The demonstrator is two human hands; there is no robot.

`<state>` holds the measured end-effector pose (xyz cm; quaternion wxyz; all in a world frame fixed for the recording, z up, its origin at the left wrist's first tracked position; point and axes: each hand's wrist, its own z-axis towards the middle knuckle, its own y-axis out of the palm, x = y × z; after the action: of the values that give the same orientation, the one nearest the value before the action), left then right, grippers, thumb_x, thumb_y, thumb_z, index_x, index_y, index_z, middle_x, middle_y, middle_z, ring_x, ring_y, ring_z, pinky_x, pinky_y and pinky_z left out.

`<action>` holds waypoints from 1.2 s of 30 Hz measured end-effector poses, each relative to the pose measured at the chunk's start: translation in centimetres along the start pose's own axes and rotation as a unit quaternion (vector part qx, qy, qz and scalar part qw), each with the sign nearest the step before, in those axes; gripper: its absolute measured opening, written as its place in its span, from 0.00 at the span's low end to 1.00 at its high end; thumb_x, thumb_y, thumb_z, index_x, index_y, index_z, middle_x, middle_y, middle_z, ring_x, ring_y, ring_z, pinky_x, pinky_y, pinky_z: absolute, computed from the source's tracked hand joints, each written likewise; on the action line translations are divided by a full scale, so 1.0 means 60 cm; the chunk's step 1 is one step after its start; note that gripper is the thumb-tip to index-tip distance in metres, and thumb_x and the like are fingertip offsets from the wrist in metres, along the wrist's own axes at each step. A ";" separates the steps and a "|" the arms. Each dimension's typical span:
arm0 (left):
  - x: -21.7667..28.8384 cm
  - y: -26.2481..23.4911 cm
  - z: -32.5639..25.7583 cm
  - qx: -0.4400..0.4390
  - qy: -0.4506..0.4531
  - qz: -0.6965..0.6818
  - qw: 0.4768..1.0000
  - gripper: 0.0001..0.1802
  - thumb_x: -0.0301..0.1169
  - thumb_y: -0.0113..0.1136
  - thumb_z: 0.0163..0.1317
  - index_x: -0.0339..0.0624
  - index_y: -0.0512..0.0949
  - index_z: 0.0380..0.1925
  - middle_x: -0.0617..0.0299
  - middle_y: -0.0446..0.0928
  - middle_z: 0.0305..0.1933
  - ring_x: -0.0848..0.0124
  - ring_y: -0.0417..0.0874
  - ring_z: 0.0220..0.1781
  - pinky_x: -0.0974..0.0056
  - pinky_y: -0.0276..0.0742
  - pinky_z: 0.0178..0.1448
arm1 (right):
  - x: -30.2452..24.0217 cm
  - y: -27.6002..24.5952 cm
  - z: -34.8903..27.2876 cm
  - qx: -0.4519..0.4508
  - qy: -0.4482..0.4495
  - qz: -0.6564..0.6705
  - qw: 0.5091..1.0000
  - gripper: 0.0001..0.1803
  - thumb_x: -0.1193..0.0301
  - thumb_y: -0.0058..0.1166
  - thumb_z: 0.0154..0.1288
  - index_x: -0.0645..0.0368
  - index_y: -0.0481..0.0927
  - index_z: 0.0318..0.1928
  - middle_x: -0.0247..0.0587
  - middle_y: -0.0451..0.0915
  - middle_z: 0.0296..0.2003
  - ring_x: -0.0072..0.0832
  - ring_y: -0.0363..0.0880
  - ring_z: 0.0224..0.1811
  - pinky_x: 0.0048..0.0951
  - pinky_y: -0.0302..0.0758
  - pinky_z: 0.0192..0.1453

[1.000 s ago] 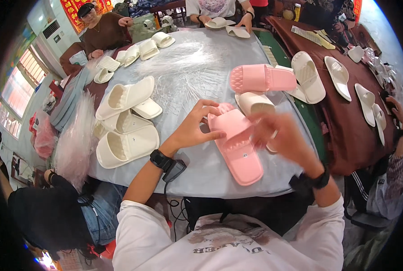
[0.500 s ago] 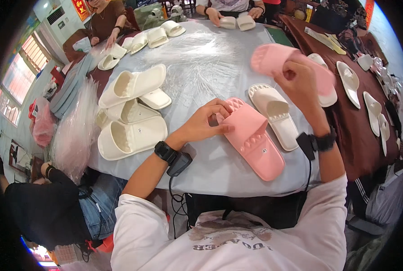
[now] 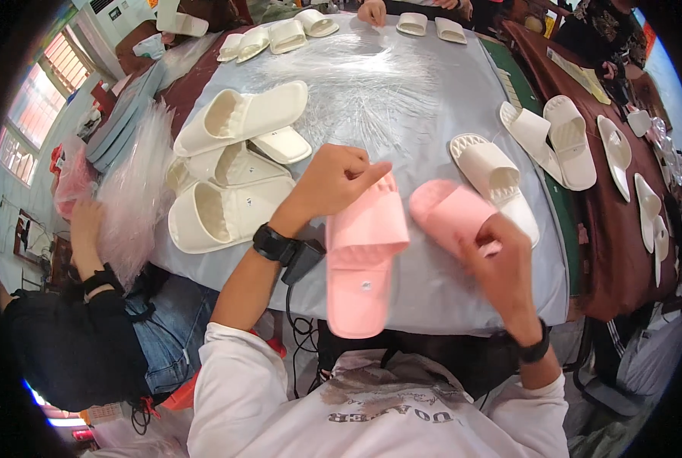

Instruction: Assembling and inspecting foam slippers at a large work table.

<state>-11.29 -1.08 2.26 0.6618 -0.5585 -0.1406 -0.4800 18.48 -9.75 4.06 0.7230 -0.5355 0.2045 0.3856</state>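
While both hands are busy, each has one pink slide. Left hand (image 3: 337, 179) sits on the strap end of the nearer pink slipper (image 3: 362, 259), fingers curled down over the strap, forefinger stretched out along its top edge. That slipper lies lengthwise on the grey table cover (image 3: 425, 99), heel end hanging past the near edge toward the person's chest.

Right hand (image 3: 501, 263) is wrapped around the second pink slipper (image 3: 449, 210), fingers closed on its near end, thumb side hidden. It looks lifted or tilted off the cover, but I can't tell for sure. Its far end is just beside a white slipper (image 3: 494, 179).

Handling, my read: moulded foam, so light, one hand carries it easily. Sole looks thick and springy, not rigid; strap is the softest part and will flex under a pinch. Surface is matte, probably grippy, not slick. Not fragile, drops won't hurt it. Best holds: hook the fingers under the strap arch, or pinch the sole edge mid-length. Grabbing at the heel alone lets the toe droop.

Around them: stack of cream slippers (image 3: 230, 172) left of the left hand, more white pairs (image 3: 551, 141) on the right side of the table, clear plastic bags (image 3: 131, 191) at the left edge. Another person's hand (image 3: 85, 229) is down by those bags, separate from this work.
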 end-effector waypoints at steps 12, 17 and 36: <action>0.048 0.003 -0.023 -0.095 0.062 -0.011 0.993 0.23 0.47 0.80 0.54 0.36 0.84 0.26 0.57 0.82 0.29 0.67 0.81 0.31 0.63 0.75 0.36 | -0.037 -0.085 0.183 -0.274 -0.004 -0.075 0.959 0.21 0.64 0.63 0.72 0.71 0.83 0.27 0.45 0.81 0.17 0.24 0.79 0.17 0.29 0.73 0.25; 0.048 0.004 -0.016 -0.136 0.057 -0.030 0.989 0.24 0.45 0.83 0.50 0.36 0.81 0.23 0.60 0.79 0.26 0.69 0.78 0.28 0.64 0.75 0.36 | -0.007 0.022 0.322 -0.207 -0.190 -0.168 0.945 0.20 0.61 0.65 0.68 0.67 0.81 0.28 0.51 0.82 0.24 0.45 0.79 0.25 0.41 0.74 0.33; 0.045 0.038 -0.014 -0.045 0.065 -0.099 0.992 0.25 0.47 0.77 0.59 0.37 0.80 0.20 0.63 0.75 0.20 0.75 0.73 0.23 0.67 0.70 0.29 | 0.119 0.110 0.430 -0.240 -0.095 -0.157 0.953 0.14 0.65 0.68 0.60 0.64 0.83 0.37 0.52 0.85 0.30 0.47 0.85 0.35 0.44 0.78 0.41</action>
<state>-8.47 -3.30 2.54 0.5928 -0.5388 -0.1299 -0.5842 14.76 17.55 3.80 0.6409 -0.6791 -0.0503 0.3543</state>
